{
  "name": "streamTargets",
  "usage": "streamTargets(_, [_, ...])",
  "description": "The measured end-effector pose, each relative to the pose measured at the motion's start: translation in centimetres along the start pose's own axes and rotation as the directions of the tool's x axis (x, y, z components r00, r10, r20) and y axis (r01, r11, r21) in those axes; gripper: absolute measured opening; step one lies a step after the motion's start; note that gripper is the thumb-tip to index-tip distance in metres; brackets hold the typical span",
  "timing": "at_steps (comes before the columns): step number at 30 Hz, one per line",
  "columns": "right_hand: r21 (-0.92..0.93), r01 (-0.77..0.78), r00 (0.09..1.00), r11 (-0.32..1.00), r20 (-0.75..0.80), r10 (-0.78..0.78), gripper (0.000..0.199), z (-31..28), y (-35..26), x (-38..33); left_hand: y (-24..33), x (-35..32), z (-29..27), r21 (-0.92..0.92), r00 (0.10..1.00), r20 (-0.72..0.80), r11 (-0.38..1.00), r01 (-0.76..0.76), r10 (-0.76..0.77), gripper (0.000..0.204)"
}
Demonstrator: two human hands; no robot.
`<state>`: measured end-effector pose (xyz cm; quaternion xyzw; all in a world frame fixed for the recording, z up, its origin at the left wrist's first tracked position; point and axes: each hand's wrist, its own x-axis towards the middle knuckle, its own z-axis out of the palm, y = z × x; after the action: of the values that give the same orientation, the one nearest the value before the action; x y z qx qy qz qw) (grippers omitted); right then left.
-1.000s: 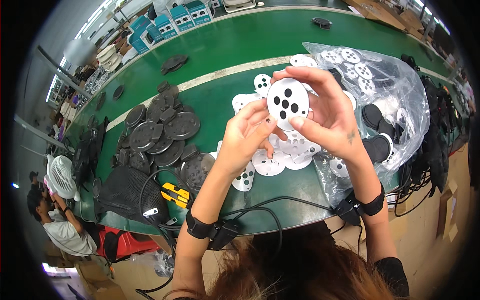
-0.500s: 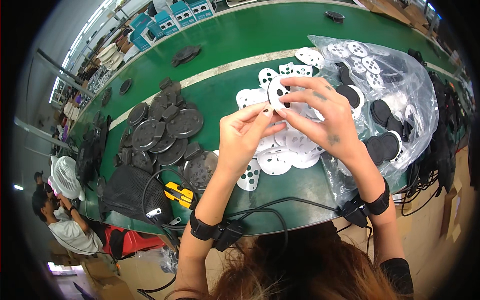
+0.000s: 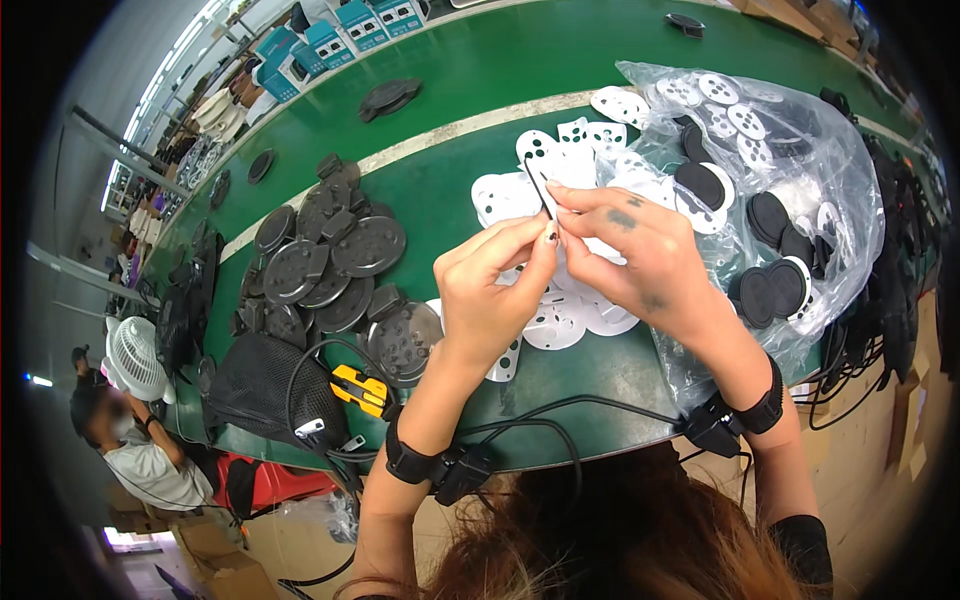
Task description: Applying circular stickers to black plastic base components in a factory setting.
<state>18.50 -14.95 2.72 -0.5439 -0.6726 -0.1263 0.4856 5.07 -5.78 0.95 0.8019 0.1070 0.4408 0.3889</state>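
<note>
Clearly, in the head view, both hands are meeting over the middle of the work, and both are gripping the same thing. The left hand (image 3: 488,285) is pinching the lower end of a thin black-and-white piece (image 3: 540,186) between thumb and forefinger, their tips pressing together with barely a gap. The right hand (image 3: 638,250) is taking hold just beside it, its thumb and bent forefinger closing on the piece from the other side, the remaining fingers curling in behind. The piece is standing nearly edge-on to the camera, slanting up and to the left from the fingertips, so its faces are hardly showing; it is perhaps two layers, one dark and one white, though the angle is making that hard to tell.

Beneath and beyond the hands, a pile of white perforated pieces (image 3: 556,326) is spreading over the green table (image 3: 440,195). To the left, a heap of dark discs (image 3: 368,246) is lying well apart from the grip, with a black mesh pouch (image 3: 255,380) and a yellow tool (image 3: 358,390) resting nearer the table's edge. To the right, a clear plastic bag (image 3: 850,190) is holding more white pieces and black round pads (image 3: 768,297).
</note>
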Motion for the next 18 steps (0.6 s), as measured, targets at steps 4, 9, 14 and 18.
streamTargets(4, [0.065,-0.066,0.998,0.996,0.011,0.065,0.013,-0.12,0.39,-0.09,-0.06,-0.04,0.12,0.03,1.0,0.007,0.999,-0.027,0.027,0.015])
streamTargets(9, [0.173,-0.1,0.995,0.98,0.036,0.095,0.012,-0.58,0.68,0.49,0.19,0.1,0.23,-0.227,0.991,-0.02,0.966,0.122,-0.129,0.013])
streamTargets(14, [0.141,-0.07,0.995,0.987,0.079,0.059,0.017,-0.8,0.85,0.4,-0.08,-0.02,0.16,-0.153,0.996,-0.015,0.985,0.085,-0.088,0.013])
streamTargets(18, [0.138,-0.062,0.998,0.989,0.035,0.058,0.013,-0.38,0.13,0.3,0.1,0.11,0.04,0.078,0.997,-0.066,0.996,-0.035,0.041,0.012])
